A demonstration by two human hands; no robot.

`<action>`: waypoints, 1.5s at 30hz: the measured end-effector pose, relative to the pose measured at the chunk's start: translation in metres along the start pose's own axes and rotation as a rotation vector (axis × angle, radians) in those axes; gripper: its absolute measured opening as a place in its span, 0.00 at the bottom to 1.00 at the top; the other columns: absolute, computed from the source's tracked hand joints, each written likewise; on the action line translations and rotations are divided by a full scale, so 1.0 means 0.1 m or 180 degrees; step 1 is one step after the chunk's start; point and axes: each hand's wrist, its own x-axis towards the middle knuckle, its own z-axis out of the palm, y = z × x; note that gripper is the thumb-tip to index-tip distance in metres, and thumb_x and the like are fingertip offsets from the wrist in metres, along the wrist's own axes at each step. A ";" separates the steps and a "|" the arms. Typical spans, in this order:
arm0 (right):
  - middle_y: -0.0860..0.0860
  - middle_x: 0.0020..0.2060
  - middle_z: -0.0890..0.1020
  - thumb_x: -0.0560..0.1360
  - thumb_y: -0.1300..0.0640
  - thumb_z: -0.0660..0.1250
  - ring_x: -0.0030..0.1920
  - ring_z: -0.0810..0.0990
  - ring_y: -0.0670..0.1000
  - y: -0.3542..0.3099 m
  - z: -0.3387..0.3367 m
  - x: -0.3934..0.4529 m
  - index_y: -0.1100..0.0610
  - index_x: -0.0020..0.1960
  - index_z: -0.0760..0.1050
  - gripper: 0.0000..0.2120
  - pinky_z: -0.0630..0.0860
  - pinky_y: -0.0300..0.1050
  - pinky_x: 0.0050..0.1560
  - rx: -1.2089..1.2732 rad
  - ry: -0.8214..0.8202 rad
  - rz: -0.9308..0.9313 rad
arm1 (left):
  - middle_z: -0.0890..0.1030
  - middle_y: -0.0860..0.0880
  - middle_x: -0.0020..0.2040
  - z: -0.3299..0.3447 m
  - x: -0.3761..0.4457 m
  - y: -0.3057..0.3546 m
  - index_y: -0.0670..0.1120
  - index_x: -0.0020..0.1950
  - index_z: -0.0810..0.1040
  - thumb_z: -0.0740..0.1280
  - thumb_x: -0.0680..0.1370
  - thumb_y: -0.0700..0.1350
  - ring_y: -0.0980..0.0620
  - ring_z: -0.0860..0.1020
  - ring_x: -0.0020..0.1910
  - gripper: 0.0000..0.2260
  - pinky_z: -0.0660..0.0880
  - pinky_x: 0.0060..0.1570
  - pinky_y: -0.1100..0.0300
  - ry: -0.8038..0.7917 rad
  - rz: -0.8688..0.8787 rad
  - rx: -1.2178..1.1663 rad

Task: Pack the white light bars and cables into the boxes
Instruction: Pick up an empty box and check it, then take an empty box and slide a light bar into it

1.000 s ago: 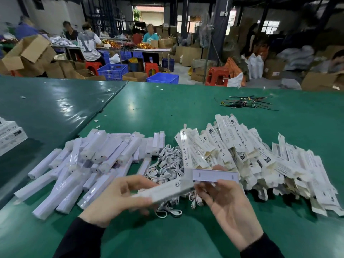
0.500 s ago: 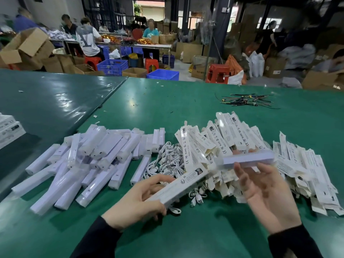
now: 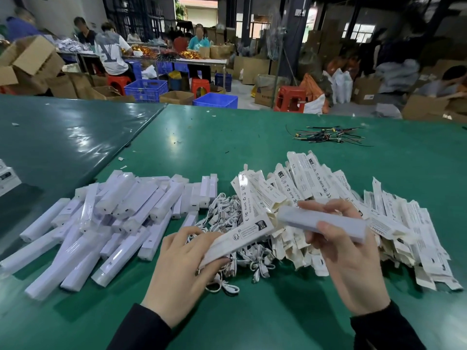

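My left hand (image 3: 182, 269) grips a long white printed box (image 3: 242, 236) by its near end, tilted up to the right. My right hand (image 3: 348, 256) pinches a white light bar (image 3: 321, 222) held level, its left tip close to the box's far end. Several wrapped white light bars (image 3: 101, 228) lie heaped on the green table (image 3: 227, 147) at the left. A tangle of white cables (image 3: 227, 215) lies in the middle, partly under my hands. A heap of flat white boxes (image 3: 379, 215) spreads to the right.
A bundle of dark wires (image 3: 328, 137) lies farther back on the table. White boxes (image 3: 6, 178) sit at the left edge on a darker table. Behind are seated workers, blue crates (image 3: 146, 89), red stools and cardboard cartons.
My right hand has brought the light bar left and down toward the mouth of the box. My left hand has kept its hold on the box, which now points at the bar.
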 end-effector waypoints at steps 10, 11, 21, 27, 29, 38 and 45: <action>0.55 0.46 0.84 0.64 0.57 0.71 0.34 0.79 0.47 -0.03 -0.11 0.04 0.51 0.41 0.82 0.07 0.79 0.38 0.35 0.1250 -0.0107 0.0508 | 0.79 0.62 0.55 -0.06 0.01 0.03 0.53 0.61 0.76 0.54 0.80 0.61 0.53 0.71 0.60 0.18 0.63 0.63 0.47 -0.0314 0.0022 0.0004; 0.54 0.48 0.84 0.67 0.56 0.73 0.37 0.81 0.47 -0.04 -0.09 0.04 0.51 0.45 0.81 0.07 0.82 0.41 0.42 0.1483 -0.0168 0.0347 | 0.79 0.62 0.55 -0.07 0.01 0.04 0.53 0.61 0.76 0.53 0.81 0.61 0.53 0.72 0.60 0.19 0.64 0.63 0.46 -0.0346 0.0004 0.0028; 0.58 0.53 0.82 0.69 0.61 0.67 0.40 0.82 0.55 0.11 0.04 0.02 0.54 0.47 0.80 0.08 0.80 0.59 0.53 0.0851 -0.0339 0.0026 | 0.81 0.53 0.50 -0.05 0.01 0.10 0.45 0.58 0.76 0.55 0.81 0.56 0.51 0.78 0.47 0.18 0.70 0.55 0.58 -0.0489 0.0080 0.0245; 0.58 0.44 0.83 0.60 0.57 0.71 0.30 0.78 0.50 0.13 -0.02 0.02 0.57 0.43 0.75 0.13 0.76 0.62 0.52 0.1003 -0.0070 0.0618 | 0.81 0.52 0.50 -0.06 0.00 0.10 0.45 0.59 0.77 0.57 0.80 0.52 0.48 0.79 0.47 0.16 0.69 0.51 0.57 -0.0449 0.0116 0.0175; 0.56 0.39 0.81 0.55 0.55 0.74 0.24 0.72 0.48 0.11 -0.04 0.02 0.56 0.38 0.75 0.13 0.75 0.50 0.42 0.1051 -0.0019 0.0745 | 0.80 0.54 0.50 -0.06 0.00 0.10 0.45 0.60 0.77 0.57 0.80 0.52 0.50 0.78 0.47 0.16 0.68 0.53 0.58 -0.0488 0.0191 0.0153; 0.55 0.39 0.80 0.63 0.56 0.67 0.22 0.67 0.45 0.16 -0.12 0.04 0.54 0.37 0.75 0.03 0.82 0.50 0.39 0.1030 -0.0010 0.0912 | 0.79 0.56 0.47 -0.04 0.00 0.03 0.47 0.58 0.76 0.60 0.80 0.51 0.53 0.74 0.45 0.12 0.67 0.50 0.58 -0.0397 0.0517 0.0136; 0.55 0.44 0.83 0.63 0.57 0.75 0.27 0.74 0.49 0.18 -0.20 0.07 0.54 0.40 0.79 0.08 0.82 0.56 0.47 0.0656 -0.0342 0.0720 | 0.78 0.57 0.49 -0.06 -0.01 0.00 0.48 0.60 0.75 0.59 0.80 0.52 0.53 0.75 0.47 0.13 0.68 0.50 0.58 -0.0443 0.0366 0.0047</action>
